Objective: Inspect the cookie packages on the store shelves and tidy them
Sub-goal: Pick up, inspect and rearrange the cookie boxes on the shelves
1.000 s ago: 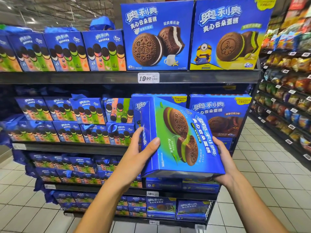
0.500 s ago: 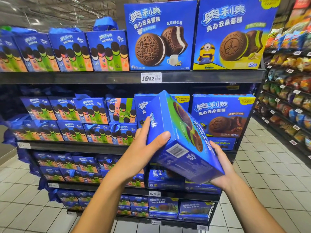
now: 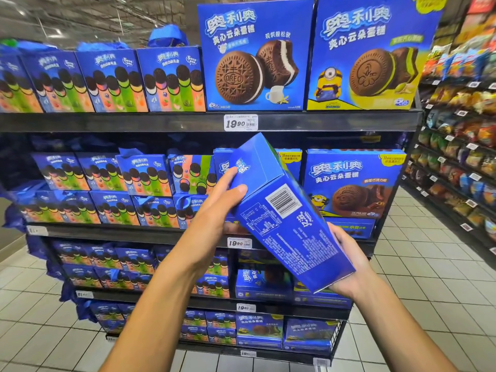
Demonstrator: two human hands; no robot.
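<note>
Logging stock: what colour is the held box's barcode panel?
White with black bars, on the blue box; head view.

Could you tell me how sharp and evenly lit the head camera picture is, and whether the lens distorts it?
Head view: bright, even store lighting, no hard shadows; the held box shows its barcode sharply, though the fine print stays unreadable; the snack shelves at right are smeared and soft; wide-angle bending bows the top shelf edge and leans the gift boxes at left.

Dark store shelves [image 3: 166, 122] carry rows of blue cookie boxes [image 3: 171, 79] behind price tags [image 3: 240, 122].
</note>
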